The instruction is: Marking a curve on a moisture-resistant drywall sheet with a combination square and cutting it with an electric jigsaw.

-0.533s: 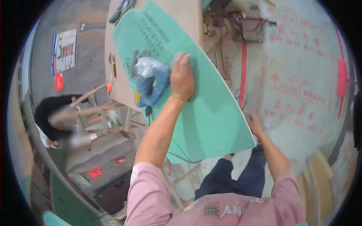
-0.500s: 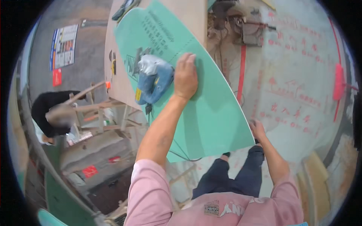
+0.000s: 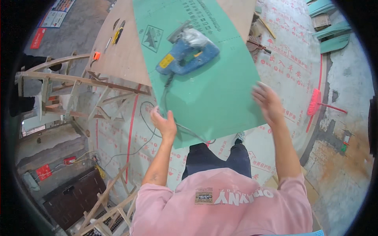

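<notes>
Head view, from my remote feed: a person in a pink shirt [image 3: 224,212] and dark trousers [image 3: 214,159] stands at the near end of a green board [image 3: 216,106], which lies on a wooden worktop [image 3: 132,57] and juts beyond its edge toward the body. A blue power saw [image 3: 177,56] with a silvery front lies on the board's upper half, its grey cable [image 3: 164,96] running down the surface. The left hand [image 3: 164,126] is at the board's left edge, thumb apart from the fingers; I cannot tell whether it grips. The right hand [image 3: 271,105], slightly blurred, is at the opposite edge with fingers extended and clasping nothing; I cannot make out whether they touch the board. To the left on the worktop I see a yellow-and-black knife [image 3: 118,33] and an orange tape measure [image 3: 96,56]. A slatted wooden frame [image 3: 75,80] stands beside the worktop. On my right, a pink broom [image 3: 314,103] with a red handle rests on the floor, and cut green pieces [image 3: 334,44] lie farther off.
</notes>
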A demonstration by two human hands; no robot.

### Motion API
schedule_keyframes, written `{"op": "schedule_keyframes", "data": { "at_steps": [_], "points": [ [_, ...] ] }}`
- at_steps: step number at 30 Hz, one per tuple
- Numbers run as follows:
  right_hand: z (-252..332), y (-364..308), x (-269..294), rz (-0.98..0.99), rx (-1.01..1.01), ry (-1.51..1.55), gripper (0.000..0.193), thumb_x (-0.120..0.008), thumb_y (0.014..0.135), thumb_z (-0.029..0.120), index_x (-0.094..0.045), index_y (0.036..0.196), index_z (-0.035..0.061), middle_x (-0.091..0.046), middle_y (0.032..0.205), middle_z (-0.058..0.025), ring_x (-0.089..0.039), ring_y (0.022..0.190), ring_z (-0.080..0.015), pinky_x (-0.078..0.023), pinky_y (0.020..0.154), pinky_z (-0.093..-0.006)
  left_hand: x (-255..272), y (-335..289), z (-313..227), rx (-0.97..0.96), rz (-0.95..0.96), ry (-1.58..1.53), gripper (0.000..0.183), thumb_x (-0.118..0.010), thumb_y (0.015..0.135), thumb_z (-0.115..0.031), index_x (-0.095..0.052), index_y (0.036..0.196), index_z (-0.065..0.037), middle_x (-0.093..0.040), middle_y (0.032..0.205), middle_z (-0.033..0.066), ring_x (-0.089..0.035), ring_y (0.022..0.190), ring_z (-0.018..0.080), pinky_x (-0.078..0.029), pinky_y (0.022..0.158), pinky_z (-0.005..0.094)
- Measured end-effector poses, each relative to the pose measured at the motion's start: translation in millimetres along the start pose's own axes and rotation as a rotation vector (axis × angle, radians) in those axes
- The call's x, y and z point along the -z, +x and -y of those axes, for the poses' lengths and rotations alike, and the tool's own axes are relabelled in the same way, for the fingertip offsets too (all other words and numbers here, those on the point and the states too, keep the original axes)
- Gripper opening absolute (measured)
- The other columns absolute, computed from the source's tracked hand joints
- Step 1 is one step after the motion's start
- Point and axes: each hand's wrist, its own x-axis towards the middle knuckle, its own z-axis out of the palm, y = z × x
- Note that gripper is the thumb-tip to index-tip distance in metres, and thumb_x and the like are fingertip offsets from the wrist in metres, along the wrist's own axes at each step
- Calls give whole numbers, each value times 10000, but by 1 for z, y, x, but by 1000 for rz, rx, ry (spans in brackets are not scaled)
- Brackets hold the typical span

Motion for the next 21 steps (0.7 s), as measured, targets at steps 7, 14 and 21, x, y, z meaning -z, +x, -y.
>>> {"op": "schedule_keyframes", "data": {
  "at_steps": [7,14,21],
  "points": [
    [-87,169,-156,-383,-224,296,554,-625,963,317,-445,1367,-16,-550,1319,-197,-542,1206,-345,-373,1105,-523,-4,-17,53,478,350,-960,567,-600,981,-265,-354,1384,50,-433,1407,190,-405,1317,282,-313,1108,388],
    [-81,184,-226,-371,-137,383,380,-704,902,275,-549,1195,89,-603,1179,-86,-600,1070,-290,-454,1030,-539,22,-10,90,859,954,-1470,475,-583,979,-215,-430,1378,-6,-584,1275,90,-565,1163,236,-456,999,400],
    [-62,197,-239,-102,44,551,286,-571,965,145,-480,1184,-16,-593,998,-166,-590,860,-277,-524,847,-451,4,-32,96,931,1135,-1512,431,-572,985,-223,-474,1350,-15,-588,1292,100,-587,1162,241,-482,995,412]
  ]
}}
